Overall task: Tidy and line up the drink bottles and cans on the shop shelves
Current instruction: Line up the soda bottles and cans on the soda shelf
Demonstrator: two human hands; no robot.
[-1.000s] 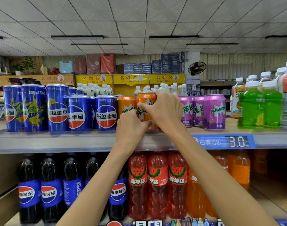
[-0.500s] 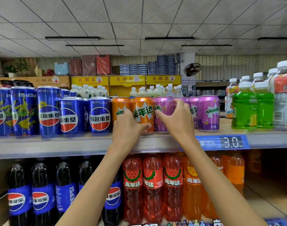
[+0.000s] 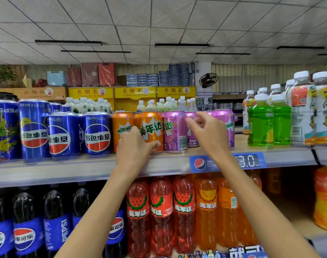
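On the upper shelf (image 3: 75,169) stands a row of cans. My left hand (image 3: 134,148) grips the base of the front orange Mirinda can (image 3: 152,127), fingers between it and a second orange can (image 3: 121,125), thumb across its lower front. Just right of it a purple Mirinda can (image 3: 174,130) stands upright at the shelf front. My right hand (image 3: 207,134) hovers open, fingers spread, in front of further purple cans (image 3: 228,125), partly hiding them.
Blue Pepsi cans (image 3: 97,135) fill the shelf's left part and green juice bottles (image 3: 261,123) stand at the right. Below are Pepsi bottles (image 3: 28,229), red watermelon bottles (image 3: 160,211) and orange bottles (image 3: 207,211). A blue price tag (image 3: 250,161) sits on the shelf edge.
My right hand has let go of the front purple can and drawn back to the right, fingers opening. The left hand has slid down to the orange can's base.
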